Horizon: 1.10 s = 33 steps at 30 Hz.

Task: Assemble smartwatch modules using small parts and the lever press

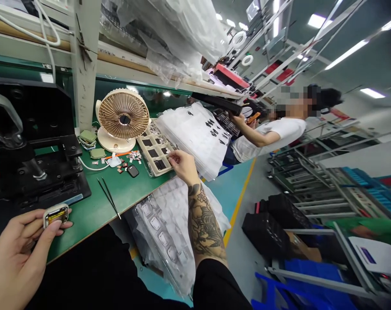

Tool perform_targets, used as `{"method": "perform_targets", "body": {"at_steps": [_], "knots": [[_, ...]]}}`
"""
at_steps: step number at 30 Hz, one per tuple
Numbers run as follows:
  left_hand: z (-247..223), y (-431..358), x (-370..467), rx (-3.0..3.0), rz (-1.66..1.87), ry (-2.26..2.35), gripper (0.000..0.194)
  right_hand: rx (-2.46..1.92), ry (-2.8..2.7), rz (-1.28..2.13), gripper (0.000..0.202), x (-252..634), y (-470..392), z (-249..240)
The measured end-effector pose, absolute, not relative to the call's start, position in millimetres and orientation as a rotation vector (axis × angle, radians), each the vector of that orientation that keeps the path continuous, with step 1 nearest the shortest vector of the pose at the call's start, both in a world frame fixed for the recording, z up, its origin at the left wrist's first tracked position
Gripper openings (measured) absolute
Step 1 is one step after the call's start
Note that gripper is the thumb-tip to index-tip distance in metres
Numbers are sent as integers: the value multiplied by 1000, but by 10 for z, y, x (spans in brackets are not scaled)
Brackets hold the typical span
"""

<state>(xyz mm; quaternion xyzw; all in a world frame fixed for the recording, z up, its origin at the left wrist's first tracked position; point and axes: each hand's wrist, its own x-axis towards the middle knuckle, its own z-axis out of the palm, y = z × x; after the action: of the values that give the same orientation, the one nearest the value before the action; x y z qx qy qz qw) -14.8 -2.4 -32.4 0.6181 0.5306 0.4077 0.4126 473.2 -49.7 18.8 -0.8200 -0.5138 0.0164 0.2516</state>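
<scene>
In my left hand point(27, 245) is a small rounded-square device housing point(56, 215), pinched at its edges. It is open on the side facing me, and yellow and dark parts show inside. My right hand point(183, 165) reaches to the near right corner of a beige compartment tray point(155, 168). Its fingertips are pinched together there; whatever is between them is hidden. Dark flat pieces point(160, 164) lie in several compartments of the tray. Black tweezers point(109, 197) rest on the green bench point(95, 209) between my hands.
A cream fan point(122, 118) stands behind small loose parts point(133, 157) and a black rounded piece point(133, 171). A black clamp press point(37, 142) occupies the left. White sheeting with black parts point(198, 137) lies beyond the tray. Bagged trays point(163, 237) sit below the bench edge. Another person point(269, 133) works farther right.
</scene>
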Motion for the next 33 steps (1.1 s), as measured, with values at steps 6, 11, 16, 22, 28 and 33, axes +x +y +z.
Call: {"method": "perform_targets", "body": {"at_steps": [6,11,16,22,28,33], "knots": [[-295,-13,-231,1618,900,1259,44,-2170,-1268,-55,23,4704,-578,262],[-248,15,-215,1792,942,1202,31,-2108,-1175,-116,20,4673,-599,304],[-68,-15,-126,1889,919,1091,14,-1717,-1164,-119,24,3874,-487,262],[-5,21,-77,1899,903,1011,15,-1168,-1500,327,15,2411,-260,216],[-18,20,-88,1887,943,983,8,-983,-1673,502,17,1966,-118,153],[-13,14,-72,1875,976,963,8,-1031,-1698,512,15,2034,-124,158]]}}
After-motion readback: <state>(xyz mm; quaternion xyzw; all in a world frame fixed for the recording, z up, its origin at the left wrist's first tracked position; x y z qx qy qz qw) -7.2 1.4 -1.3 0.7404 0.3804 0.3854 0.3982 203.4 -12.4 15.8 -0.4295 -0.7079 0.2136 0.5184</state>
